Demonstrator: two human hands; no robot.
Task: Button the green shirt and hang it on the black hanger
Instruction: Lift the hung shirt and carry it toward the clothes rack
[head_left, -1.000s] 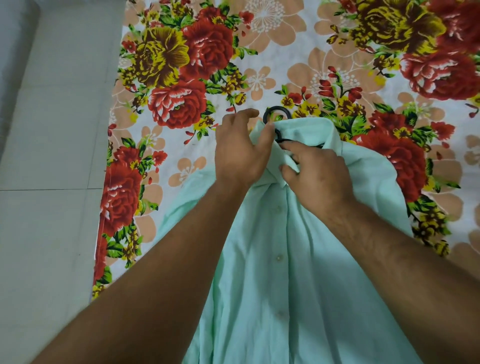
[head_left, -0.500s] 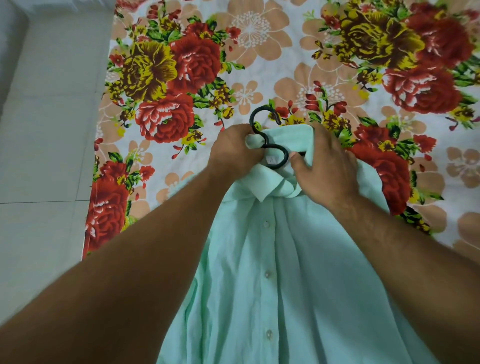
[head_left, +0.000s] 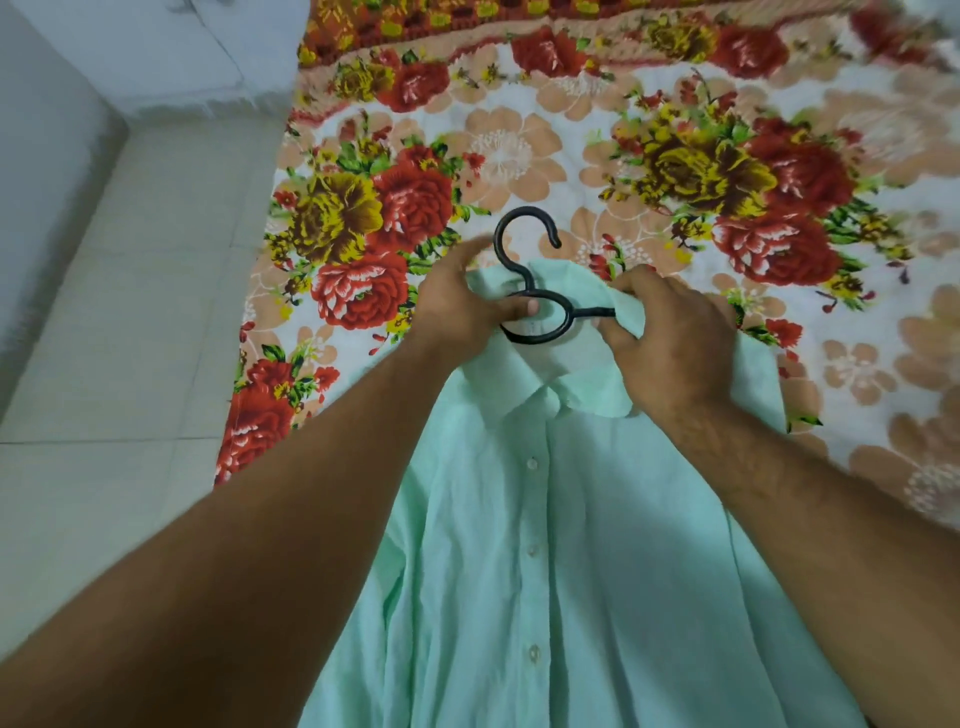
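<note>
The mint-green shirt (head_left: 571, 545) lies front up on the flowered bed sheet, its placket buttoned with three white buttons showing. The black hanger (head_left: 524, 244) sits inside the neck; its hook and a loop stick out above the collar, the rest is hidden under the cloth. My left hand (head_left: 462, 306) grips the left side of the collar at the hanger's neck, thumb across the black loop. My right hand (head_left: 670, 343) pinches the right collar flap over the hanger's arm.
The flowered sheet (head_left: 727, 171) covers the bed beyond and to the right of the shirt. Its left edge (head_left: 260, 332) drops to a pale tiled floor (head_left: 114, 322). A white wall (head_left: 47, 156) rises at the far left.
The hanger's hook has come further out of the collar. Both hands have shifted on the collar, the right one now pinching its flap. The view has tilted up the bed.
</note>
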